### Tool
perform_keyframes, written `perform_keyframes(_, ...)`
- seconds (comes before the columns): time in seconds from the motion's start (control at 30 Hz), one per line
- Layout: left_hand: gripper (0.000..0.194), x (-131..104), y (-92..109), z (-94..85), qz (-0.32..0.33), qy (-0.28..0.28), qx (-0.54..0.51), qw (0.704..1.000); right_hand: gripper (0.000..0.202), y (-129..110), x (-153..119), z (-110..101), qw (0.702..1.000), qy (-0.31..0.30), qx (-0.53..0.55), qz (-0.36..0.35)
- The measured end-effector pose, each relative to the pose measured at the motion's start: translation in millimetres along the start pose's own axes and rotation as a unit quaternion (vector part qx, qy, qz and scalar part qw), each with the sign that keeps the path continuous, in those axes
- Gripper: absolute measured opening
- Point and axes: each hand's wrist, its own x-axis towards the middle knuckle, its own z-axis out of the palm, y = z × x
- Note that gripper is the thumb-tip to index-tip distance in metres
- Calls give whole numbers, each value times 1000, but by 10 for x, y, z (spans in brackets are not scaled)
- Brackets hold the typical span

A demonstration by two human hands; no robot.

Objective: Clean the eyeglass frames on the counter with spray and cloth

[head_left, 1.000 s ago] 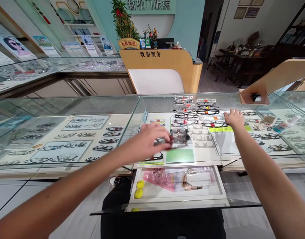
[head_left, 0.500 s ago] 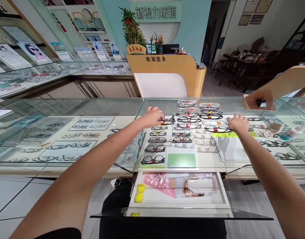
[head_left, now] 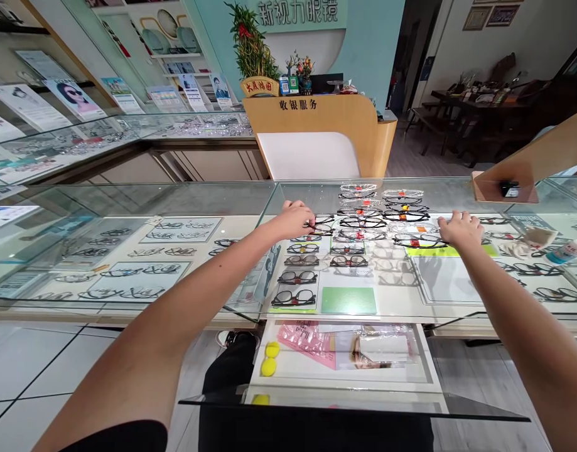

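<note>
My left hand has its fingers closed on a dark pair of glasses at the left of the rows on the glass counter. My right hand rests at the right end of the front dark glasses, its fingers spread; whether it touches the frame is hard to tell. Between my hands stand two columns of glasses, dark and clear, several with red or orange tags. More dark glasses lie inside the case below my left hand, near a green card.
An open drawer with pink and clear packets sticks out below the counter. At the right are a wooden mirror stand, a crumpled cloth and a spray bottle. A wooden cash desk stands beyond.
The view has shifted slightly, moving the counter a little right in the picture. Both hands remain at the same places by the glasses.
</note>
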Motion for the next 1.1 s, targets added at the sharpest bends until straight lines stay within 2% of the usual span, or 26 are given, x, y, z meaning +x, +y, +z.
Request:
perform_keyframes(0.17, 27, -57, -13, -3, 5, 19, 13, 1000, 85, 1, 2, 2, 1000, -2, -1, 4)
perform_keyframes(0.4, 32, -37, -28, 8, -5, -6, -1, 1000, 82, 0, 6, -2, 1000, 0, -2, 2)
perform_keyframes(0.63, 30, 17, -90, 44, 0, -2, -28, 1000, 82, 5, 12, 12, 1000, 6, -1, -1)
perform_keyframes(0.9, 34, -34, -13, -39, 1, -11, -5, 1000, 83, -19, 6, -17, 1000, -6, -12, 9)
perform_keyframes(1.0, 33, -125, 109, -106, 10, 48, 0, 999, 83, -15, 9, -15, 1000, -2, -16, 10)
perform_keyframes(1.1, 30, -317, 437, -166, 14, 153, -34, 987, 82, -8, 9, -10, 1000, 1, -15, 7)
